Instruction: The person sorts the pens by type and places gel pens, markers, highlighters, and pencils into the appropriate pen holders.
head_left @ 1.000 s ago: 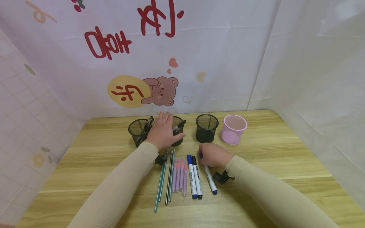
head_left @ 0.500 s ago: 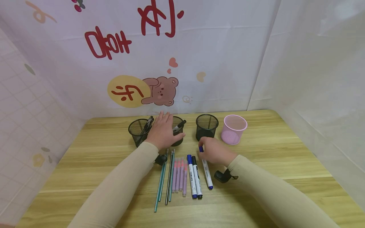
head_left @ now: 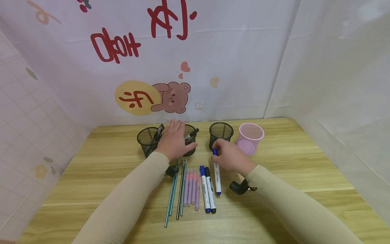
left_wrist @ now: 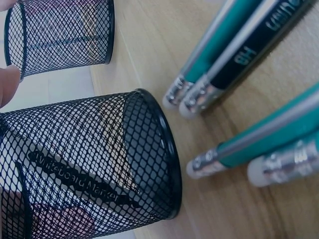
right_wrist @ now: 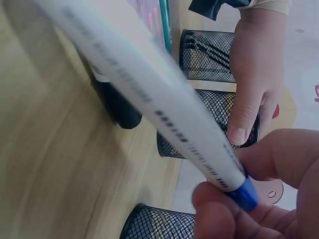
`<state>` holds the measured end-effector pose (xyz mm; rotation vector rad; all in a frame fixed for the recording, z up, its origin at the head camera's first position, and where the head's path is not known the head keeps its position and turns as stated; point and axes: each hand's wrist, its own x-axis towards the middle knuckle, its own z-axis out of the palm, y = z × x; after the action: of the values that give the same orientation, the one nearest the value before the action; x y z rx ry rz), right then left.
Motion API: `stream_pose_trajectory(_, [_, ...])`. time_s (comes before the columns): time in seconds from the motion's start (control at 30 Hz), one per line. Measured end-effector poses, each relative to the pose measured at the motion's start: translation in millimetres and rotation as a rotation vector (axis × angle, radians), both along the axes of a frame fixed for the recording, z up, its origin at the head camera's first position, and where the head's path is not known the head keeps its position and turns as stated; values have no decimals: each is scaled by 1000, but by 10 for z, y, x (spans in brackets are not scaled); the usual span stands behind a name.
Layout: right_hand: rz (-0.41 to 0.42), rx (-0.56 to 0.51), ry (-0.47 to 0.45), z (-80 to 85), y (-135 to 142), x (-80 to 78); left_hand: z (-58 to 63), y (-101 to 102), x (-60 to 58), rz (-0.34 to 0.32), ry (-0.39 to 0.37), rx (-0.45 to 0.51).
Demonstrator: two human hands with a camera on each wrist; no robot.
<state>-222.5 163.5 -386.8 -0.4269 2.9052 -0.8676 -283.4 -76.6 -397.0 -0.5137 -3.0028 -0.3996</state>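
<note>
Right hand (head_left: 233, 156) with marker (head_left: 217, 178), cups (head_left: 221, 133) beyond

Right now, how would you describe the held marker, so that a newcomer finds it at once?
At the back of the wood-grain table stand four mesh pen holders. Near the third from the left, the right hand pinches a blue-ended white marker; the two markers beside it lie unheld.

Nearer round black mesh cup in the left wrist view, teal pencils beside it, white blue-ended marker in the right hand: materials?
Nearer round black mesh cup: probably painted metal; thin open lattice, glossy edge ring.
Teal pencils: smooth even coat, likely paint over wood (core hidden); shiny ferrules look metal.
White blue-ended marker: likely plastic; smooth, softly shiny barrel, printed lettering.
</note>
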Motion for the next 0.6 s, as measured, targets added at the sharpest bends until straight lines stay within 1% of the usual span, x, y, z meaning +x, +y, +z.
stream_pose_trajectory(0.17, [-17, -89, 43, 20, 2, 0, -13, -1, -9, 1, -2, 2])
stream_pose_trajectory(0.27, [-40, -144, 51, 30, 0, 0, -17, -3, -12, 1, -4, 3])
stream_pose_trajectory(0.43, [-64, -208, 80, 56, -3, 10, -19, -6, -11, -1, -3, 11])
stream_pose_trajectory(0.6, [-87, -276, 118, 83, -6, 14, -26, -5, -16, -4, 14, 0])
